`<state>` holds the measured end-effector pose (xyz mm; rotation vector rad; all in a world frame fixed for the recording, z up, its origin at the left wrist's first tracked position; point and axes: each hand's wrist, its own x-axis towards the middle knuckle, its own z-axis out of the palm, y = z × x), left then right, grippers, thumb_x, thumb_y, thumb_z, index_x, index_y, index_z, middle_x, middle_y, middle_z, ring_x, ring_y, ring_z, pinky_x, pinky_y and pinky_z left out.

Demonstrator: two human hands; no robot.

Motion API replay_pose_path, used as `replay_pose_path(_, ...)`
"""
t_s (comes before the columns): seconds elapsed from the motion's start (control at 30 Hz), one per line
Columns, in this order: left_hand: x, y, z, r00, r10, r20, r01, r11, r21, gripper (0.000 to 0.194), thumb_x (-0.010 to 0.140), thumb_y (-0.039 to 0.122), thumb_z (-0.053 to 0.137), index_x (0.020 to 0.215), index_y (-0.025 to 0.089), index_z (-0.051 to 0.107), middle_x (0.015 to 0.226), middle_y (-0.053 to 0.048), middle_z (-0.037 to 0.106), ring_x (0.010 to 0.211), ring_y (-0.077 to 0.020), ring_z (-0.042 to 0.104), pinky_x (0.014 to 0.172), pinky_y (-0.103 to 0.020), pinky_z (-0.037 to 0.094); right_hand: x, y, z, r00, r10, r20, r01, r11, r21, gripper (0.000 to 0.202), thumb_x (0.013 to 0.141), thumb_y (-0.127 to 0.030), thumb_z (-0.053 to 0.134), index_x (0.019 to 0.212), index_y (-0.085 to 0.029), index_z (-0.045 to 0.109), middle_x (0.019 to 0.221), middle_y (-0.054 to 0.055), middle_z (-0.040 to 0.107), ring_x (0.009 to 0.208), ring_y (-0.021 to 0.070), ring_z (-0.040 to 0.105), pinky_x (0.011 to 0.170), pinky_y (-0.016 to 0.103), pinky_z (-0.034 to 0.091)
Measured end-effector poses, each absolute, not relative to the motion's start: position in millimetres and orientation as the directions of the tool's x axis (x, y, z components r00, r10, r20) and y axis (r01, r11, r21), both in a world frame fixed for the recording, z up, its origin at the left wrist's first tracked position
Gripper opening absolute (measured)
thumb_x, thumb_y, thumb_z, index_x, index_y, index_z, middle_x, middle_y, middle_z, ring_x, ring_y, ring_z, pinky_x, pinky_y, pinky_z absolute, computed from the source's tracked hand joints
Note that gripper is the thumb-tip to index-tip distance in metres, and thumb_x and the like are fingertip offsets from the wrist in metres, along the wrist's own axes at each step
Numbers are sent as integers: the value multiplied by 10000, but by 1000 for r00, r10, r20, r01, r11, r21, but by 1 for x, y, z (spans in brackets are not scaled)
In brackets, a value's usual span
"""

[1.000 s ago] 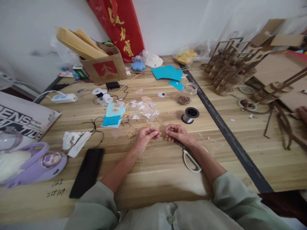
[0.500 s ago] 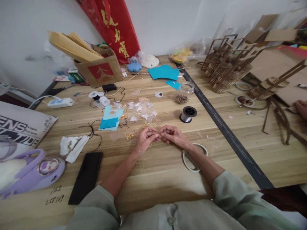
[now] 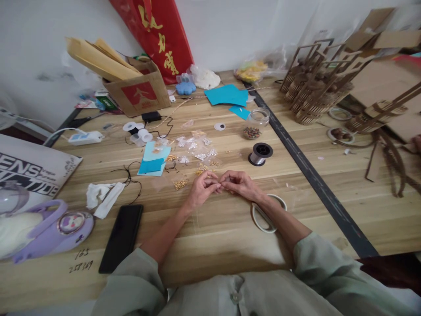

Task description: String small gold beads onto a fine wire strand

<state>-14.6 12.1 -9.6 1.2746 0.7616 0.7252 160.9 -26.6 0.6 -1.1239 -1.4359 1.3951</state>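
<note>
My left hand (image 3: 202,192) and my right hand (image 3: 239,184) meet fingertip to fingertip over the middle of the table. Both are closed in a pinch; whatever sits between the fingers is too small to make out. Just beyond my left hand lie small piles of gold beads (image 3: 180,184) and clear bags of silvery pieces (image 3: 200,154). A spool of fine clear line or wire (image 3: 259,154) stands upright beyond my right hand. Under my right forearm lies a pale ring (image 3: 255,218), partly covered.
A black phone (image 3: 121,239) and a lilac container (image 3: 52,235) are at left. Blue sheets (image 3: 226,95), a jar of coloured beads (image 3: 252,133) and a paper bag (image 3: 141,92) stand farther back. Small wooden baskets (image 3: 305,103) crowd the right, near another person's hand (image 3: 417,142).
The view has shifted slightly, so the scene sits a little farther right. My hands stay pinched together in nearly the same pose.
</note>
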Motion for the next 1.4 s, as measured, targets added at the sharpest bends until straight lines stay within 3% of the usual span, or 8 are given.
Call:
replay_pose_path(0.67, -20, 21, -2, 673, 733, -99, -20, 152, 988, 328, 711, 301, 716, 911, 126, 523, 683, -42, 691, 559, -114, 625, 587, -253, 523, 162, -26, -5, -340, 939, -42, 123, 0, -992, 289, 813, -444, 578, 831, -157, 547, 614, -17, 519, 489, 75, 388, 441, 201, 304)
replay_pose_path(0.97, -21, 21, 4, 621, 776, -111, 67, 88, 994, 248, 660, 241, 746, 805, 100, 602, 679, -27, 659, 572, -96, 604, 572, -216, 493, 159, -28, -2, -302, 953, -34, 144, 10, -989, 275, 841, -415, 550, 836, -143, 516, 562, -43, 462, 485, 71, 390, 451, 191, 297)
replay_pose_path(1.4, -21, 21, 2, 580, 814, 27, 246, -206, 947, 124, 728, 239, 651, 744, 117, 665, 637, -11, 621, 544, -82, 527, 518, -185, 412, 157, -29, 0, -260, 965, -26, 152, 14, -988, 273, 838, -424, 552, 840, -154, 516, 580, -46, 454, 482, 74, 406, 454, 196, 327)
